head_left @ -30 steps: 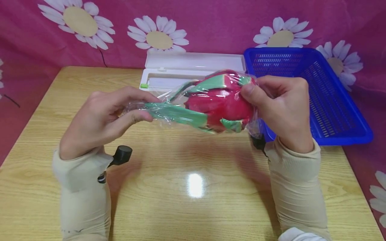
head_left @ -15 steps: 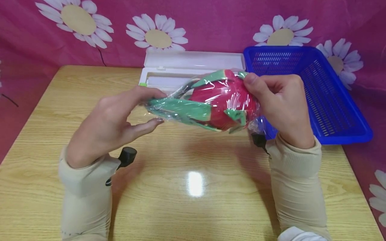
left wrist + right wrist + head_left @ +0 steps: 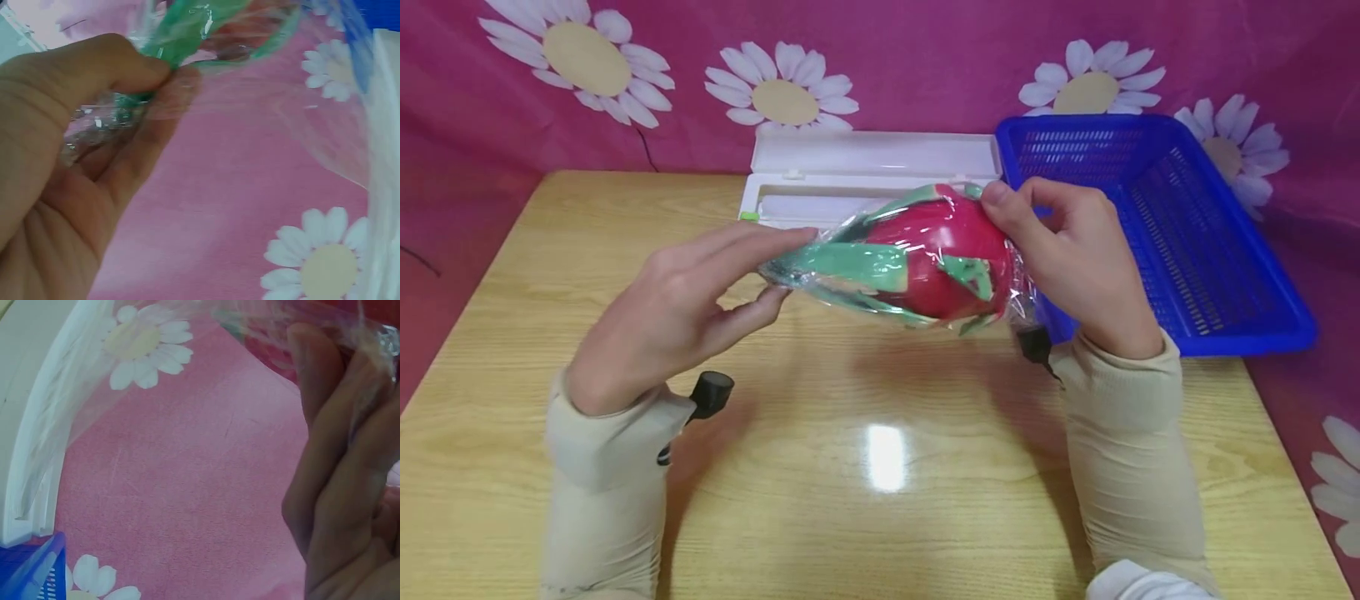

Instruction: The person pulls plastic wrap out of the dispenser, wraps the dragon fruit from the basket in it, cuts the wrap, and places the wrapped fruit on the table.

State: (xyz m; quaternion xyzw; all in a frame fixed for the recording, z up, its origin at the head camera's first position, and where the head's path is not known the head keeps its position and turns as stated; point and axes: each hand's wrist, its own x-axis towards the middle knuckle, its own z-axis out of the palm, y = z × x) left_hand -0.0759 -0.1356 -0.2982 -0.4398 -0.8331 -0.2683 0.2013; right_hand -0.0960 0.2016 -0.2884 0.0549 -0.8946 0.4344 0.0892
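A red dragon fruit with long green leaf tips, wrapped in clear cling film, is held level above the table between both hands. My left hand pinches its leafy end; the left wrist view shows thumb and finger meeting on a green leaf and crumpled film. At the rounded end my right hand grips, its thumb on top near a small leaf. In the right wrist view, curled fingers press the film under the red fruit.
Behind the fruit lies a long white cling film dispenser box, lid raised, with a roll inside. A blue plastic basket stands at the right. The wooden table meets a pink flowered cloth at the back.
The left hand has shifted slightly right and regripped the leafy end, parting from it briefly at the thumb. The film lies closer round the leaves, and the fruit has turned a little.
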